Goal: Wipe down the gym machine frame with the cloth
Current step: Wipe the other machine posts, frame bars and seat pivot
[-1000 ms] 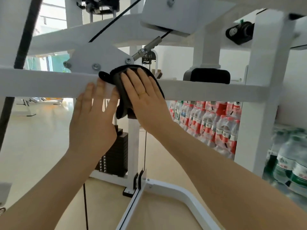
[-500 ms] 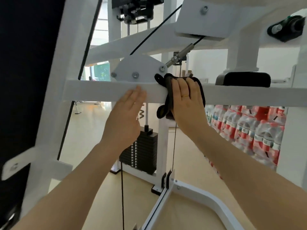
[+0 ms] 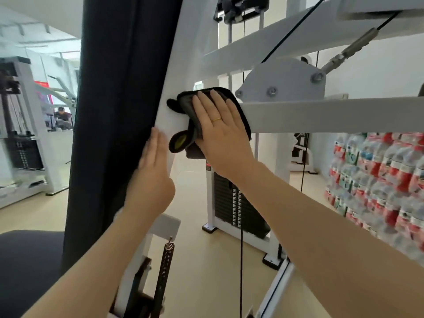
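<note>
Your right hand (image 3: 220, 131) lies flat, fingers straight, pressing the cloth (image 3: 187, 99) against the white frame (image 3: 321, 114) where the crossbar meets the upright. Your left hand (image 3: 151, 173), fingers straight and together, rests on the upright's edge beside the dark pad (image 3: 119, 111), holding nothing

frame (image 3: 321, 115): white painted metal, smooth | cloth (image 3: 183, 99): dark soft fabric, matt

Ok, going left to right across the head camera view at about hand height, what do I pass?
Distant white gym machine → tall black upholstered pad → left hand → dark folded cloth → right hand → white horizontal frame bar → stacked red-labelled water bottles.
</note>
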A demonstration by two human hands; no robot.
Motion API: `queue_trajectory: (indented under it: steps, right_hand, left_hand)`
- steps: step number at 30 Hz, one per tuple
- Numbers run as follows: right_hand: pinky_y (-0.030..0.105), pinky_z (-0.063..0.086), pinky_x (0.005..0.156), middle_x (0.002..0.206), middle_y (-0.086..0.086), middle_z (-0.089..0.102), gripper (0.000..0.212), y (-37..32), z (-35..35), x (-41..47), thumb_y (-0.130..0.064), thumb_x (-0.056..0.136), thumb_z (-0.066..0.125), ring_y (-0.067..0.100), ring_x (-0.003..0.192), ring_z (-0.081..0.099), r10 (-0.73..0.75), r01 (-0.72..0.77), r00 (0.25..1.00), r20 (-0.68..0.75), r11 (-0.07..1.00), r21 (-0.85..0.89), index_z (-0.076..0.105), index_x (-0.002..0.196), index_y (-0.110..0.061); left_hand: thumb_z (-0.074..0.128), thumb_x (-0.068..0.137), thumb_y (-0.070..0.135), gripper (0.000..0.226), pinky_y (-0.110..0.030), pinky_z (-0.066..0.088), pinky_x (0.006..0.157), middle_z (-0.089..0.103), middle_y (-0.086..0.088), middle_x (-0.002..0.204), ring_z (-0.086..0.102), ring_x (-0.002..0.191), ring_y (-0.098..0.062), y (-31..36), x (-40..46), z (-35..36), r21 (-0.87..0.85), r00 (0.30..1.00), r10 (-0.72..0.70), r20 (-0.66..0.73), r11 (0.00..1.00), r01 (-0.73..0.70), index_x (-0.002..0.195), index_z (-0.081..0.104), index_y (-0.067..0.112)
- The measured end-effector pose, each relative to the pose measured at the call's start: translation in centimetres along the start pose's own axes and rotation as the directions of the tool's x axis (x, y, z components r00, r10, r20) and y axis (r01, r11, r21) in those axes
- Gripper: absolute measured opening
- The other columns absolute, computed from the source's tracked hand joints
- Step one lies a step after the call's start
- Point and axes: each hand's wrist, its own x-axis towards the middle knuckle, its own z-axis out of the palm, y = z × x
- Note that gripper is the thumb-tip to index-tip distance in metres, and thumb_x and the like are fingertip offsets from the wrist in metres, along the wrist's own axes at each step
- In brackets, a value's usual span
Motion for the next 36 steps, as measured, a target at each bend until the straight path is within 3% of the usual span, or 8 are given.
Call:
queue_trajectory:
  steps: [5,10,12,14,16,20,26,36]
  right_hand:
    - [0.036,0.015,0.110,0.141,0.015,0.046,0.060,-4.7,1.9,1.1,-0.030,0.082,0.042,0.031,0.132,0.041,0.008,-0.015,0.998,0.059,0.993,0.113,0.047,0.134,0.001]
    - [0.033,0.013,0.114,0.145,0.010,0.042,0.061,-4.8,1.7,-0.2,-0.035,0.086,0.034,0.025,0.136,0.036,-0.088,0.084,0.989,0.122,0.996,0.036,0.044,0.137,-0.004]
    - [0.034,0.013,0.114,0.145,0.009,0.041,0.059,-4.4,1.4,-0.2,-0.036,0.088,0.033,0.024,0.136,0.036,-0.138,0.142,0.980,0.144,0.990,-0.020,0.044,0.138,-0.006]
    - [0.035,0.015,0.112,0.145,0.008,0.042,0.058,-3.4,1.1,0.5,-0.037,0.089,0.034,0.024,0.135,0.038,-0.167,0.183,0.974,0.156,0.978,-0.097,0.045,0.138,-0.008]
    - [0.035,0.017,0.110,0.145,0.006,0.042,0.057,-2.0,0.7,1.8,-0.036,0.088,0.037,0.024,0.133,0.041,-0.117,0.138,0.985,0.126,0.975,-0.172,0.045,0.138,-0.010]
    - [0.036,0.020,0.111,0.143,0.007,0.044,0.052,-0.8,0.1,1.5,-0.035,0.093,0.033,0.026,0.132,0.042,-0.043,0.061,0.996,0.083,0.970,-0.236,0.046,0.137,-0.011]
    - [0.038,0.021,0.112,0.147,0.006,0.039,0.054,0.6,-1.5,-1.3,-0.021,0.090,0.025,0.025,0.135,0.037,-0.186,0.248,0.957,0.223,0.923,-0.295,0.039,0.142,-0.014]
    - [0.042,0.017,0.112,0.150,0.011,0.032,0.057,3.5,-4.0,-4.0,-0.018,0.087,0.038,0.031,0.138,0.030,-0.020,0.086,0.976,0.216,0.951,-0.298,0.033,0.144,-0.010]
  left_hand:
    - [0.044,0.087,-0.002,0.047,-0.038,0.031,0.102,0.038,-0.021,0.139,0.036,0.127,-0.034,-1.6,0.1,0.7,-0.040,0.992,-0.040,0.116,0.998,0.045,0.134,0.038,-0.003]
    - [0.028,0.063,0.004,0.043,-0.039,0.052,0.076,0.061,-0.025,0.089,0.060,0.079,-0.040,-2.3,0.1,1.1,-0.019,0.990,0.130,-0.047,0.991,-0.131,0.091,0.059,-0.007]
    - [0.037,0.060,-0.001,0.041,-0.043,0.053,0.076,0.061,-0.027,0.092,0.061,0.080,-0.042,-2.3,0.0,1.0,0.002,0.987,0.151,-0.052,0.988,-0.151,0.094,0.059,-0.009]
    - [0.045,0.064,-0.009,0.054,-0.040,0.044,0.094,0.051,-0.030,0.121,0.051,0.110,-0.045,-2.0,-0.1,0.8,-0.043,0.993,0.117,-0.004,0.992,-0.118,0.118,0.051,-0.009]
    - [0.046,0.072,-0.010,0.078,-0.023,0.023,0.106,0.015,-0.016,0.153,0.018,0.140,-0.029,-1.9,-0.1,0.6,-0.091,0.996,0.075,0.052,0.993,-0.070,0.145,0.020,0.004]
    - [0.041,0.080,-0.006,0.089,-0.017,0.029,0.097,-0.030,0.018,0.143,-0.010,0.139,-0.004,-1.7,-0.2,0.2,-0.133,0.993,0.105,0.060,0.986,-0.097,0.147,-0.010,0.023]
    - [0.041,0.081,0.000,0.086,-0.021,0.036,0.097,-0.025,0.003,0.152,-0.008,0.142,-0.013,-1.0,-0.3,-0.1,0.012,0.992,0.044,0.115,0.999,-0.045,0.147,-0.012,0.014]
    - [0.046,0.080,0.001,0.086,-0.033,0.011,0.117,-0.014,-0.002,0.156,-0.008,0.144,-0.018,1.9,-0.5,-0.8,-0.005,0.995,-0.070,0.078,0.998,0.070,0.148,-0.008,0.013]
